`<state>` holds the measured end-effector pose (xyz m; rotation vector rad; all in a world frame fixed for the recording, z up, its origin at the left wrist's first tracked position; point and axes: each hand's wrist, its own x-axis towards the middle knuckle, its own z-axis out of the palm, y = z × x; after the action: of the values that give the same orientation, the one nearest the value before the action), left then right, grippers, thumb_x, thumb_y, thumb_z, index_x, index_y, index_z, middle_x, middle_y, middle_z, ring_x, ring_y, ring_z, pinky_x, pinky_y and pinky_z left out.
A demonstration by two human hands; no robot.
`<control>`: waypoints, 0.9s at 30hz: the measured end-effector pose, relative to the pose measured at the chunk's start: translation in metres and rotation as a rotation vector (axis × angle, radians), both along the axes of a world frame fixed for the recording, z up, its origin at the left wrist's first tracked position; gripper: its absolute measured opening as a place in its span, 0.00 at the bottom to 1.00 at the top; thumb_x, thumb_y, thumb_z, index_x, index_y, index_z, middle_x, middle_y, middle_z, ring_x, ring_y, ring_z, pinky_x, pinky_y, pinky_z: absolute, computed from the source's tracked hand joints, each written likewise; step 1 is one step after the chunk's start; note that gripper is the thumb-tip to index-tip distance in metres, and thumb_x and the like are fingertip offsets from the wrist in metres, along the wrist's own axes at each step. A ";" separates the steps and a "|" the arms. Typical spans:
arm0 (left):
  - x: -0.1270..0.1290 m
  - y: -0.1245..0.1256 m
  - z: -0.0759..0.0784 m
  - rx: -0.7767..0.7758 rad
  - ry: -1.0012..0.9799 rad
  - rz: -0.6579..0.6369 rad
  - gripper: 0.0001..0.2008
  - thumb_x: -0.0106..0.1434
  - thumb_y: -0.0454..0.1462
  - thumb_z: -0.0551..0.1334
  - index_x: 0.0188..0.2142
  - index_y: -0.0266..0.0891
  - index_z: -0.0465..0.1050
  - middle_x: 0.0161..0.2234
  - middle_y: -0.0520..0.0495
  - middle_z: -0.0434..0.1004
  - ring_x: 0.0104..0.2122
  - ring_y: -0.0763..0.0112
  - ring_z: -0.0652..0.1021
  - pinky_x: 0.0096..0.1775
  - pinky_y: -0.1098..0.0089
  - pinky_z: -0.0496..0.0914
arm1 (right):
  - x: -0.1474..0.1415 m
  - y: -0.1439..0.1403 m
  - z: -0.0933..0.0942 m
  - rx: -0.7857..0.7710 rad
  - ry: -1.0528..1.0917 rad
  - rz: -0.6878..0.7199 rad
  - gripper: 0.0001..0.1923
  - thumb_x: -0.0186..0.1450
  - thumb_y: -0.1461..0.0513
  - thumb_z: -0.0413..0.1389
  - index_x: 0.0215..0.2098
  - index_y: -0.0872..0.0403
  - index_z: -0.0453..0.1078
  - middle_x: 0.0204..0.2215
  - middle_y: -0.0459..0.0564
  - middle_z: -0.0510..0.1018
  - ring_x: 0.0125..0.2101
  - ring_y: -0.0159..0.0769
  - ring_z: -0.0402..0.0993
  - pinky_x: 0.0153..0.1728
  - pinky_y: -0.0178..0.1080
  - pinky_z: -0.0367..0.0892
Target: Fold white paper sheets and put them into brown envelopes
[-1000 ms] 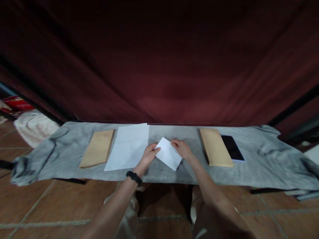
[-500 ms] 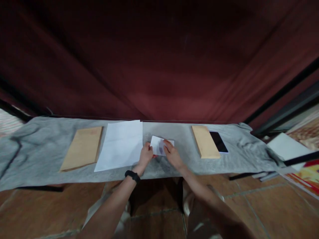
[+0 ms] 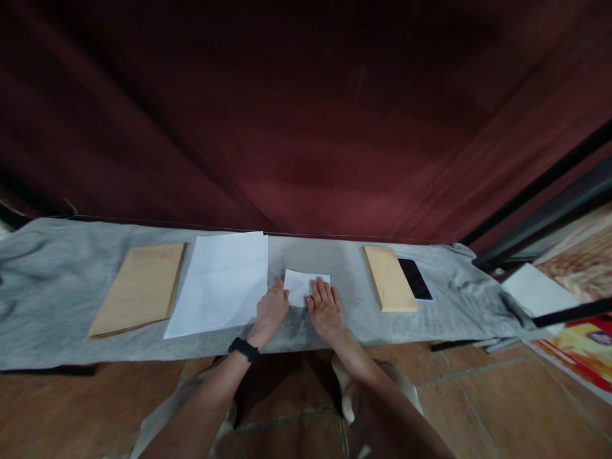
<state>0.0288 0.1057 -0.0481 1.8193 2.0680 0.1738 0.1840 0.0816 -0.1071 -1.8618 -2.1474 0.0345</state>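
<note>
In the head view, both hands lie flat on a small folded white paper in the middle of the frame. The left hand presses the paper's left edge with its fingers stretched out, holding nothing. The right hand lies open on the lower right part, palm down. The paper rests on the grey cloth that covers the worktop, just right of a big white sheet.

To press the fold well, I think the hands should stay flat and push down evenly, so the paper does not slide on the soft cloth (cloth can bunch up). One hand can hold the paper in place while the other rubs along the fold line. The edges should line up before the hard press, or the crease may come out crooked.

Further left lies a brown envelope. To the right of the hands lies another brown envelope, with a dark phone touching its right side. A dark red curtain fills the upper frame.
</note>
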 end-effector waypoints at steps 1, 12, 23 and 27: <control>0.000 -0.002 0.001 0.005 0.023 -0.013 0.19 0.75 0.36 0.49 0.62 0.32 0.60 0.50 0.35 0.81 0.50 0.58 0.81 0.47 0.65 0.73 | 0.002 0.001 -0.001 0.010 -0.011 0.000 0.27 0.77 0.57 0.44 0.72 0.56 0.56 0.71 0.56 0.57 0.70 0.48 0.55 0.69 0.54 0.50; 0.014 -0.011 0.000 0.313 0.238 -0.168 0.21 0.74 0.34 0.48 0.60 0.28 0.68 0.49 0.31 0.80 0.49 0.53 0.81 0.52 0.55 0.72 | 0.025 0.008 0.001 0.019 -0.131 0.072 0.28 0.77 0.53 0.43 0.72 0.54 0.56 0.72 0.57 0.56 0.70 0.49 0.55 0.69 0.54 0.48; 0.047 -0.009 -0.051 0.418 0.090 -0.409 0.31 0.76 0.48 0.44 0.70 0.32 0.57 0.72 0.40 0.56 0.72 0.60 0.55 0.71 0.55 0.50 | 0.029 0.008 0.005 -0.081 -0.227 0.097 0.29 0.76 0.62 0.41 0.74 0.52 0.50 0.74 0.54 0.50 0.72 0.45 0.51 0.69 0.53 0.47; 0.040 -0.006 -0.053 0.402 0.133 -0.351 0.29 0.75 0.43 0.45 0.71 0.32 0.55 0.72 0.40 0.54 0.72 0.61 0.53 0.71 0.56 0.48 | 0.031 0.008 0.002 -0.045 -0.214 0.095 0.28 0.77 0.60 0.41 0.74 0.52 0.51 0.73 0.54 0.52 0.71 0.45 0.52 0.69 0.53 0.48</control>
<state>0.0687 0.0995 -0.1010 2.4629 1.8537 0.4044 0.2152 0.0895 -0.1048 -1.8614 -2.3951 -0.1015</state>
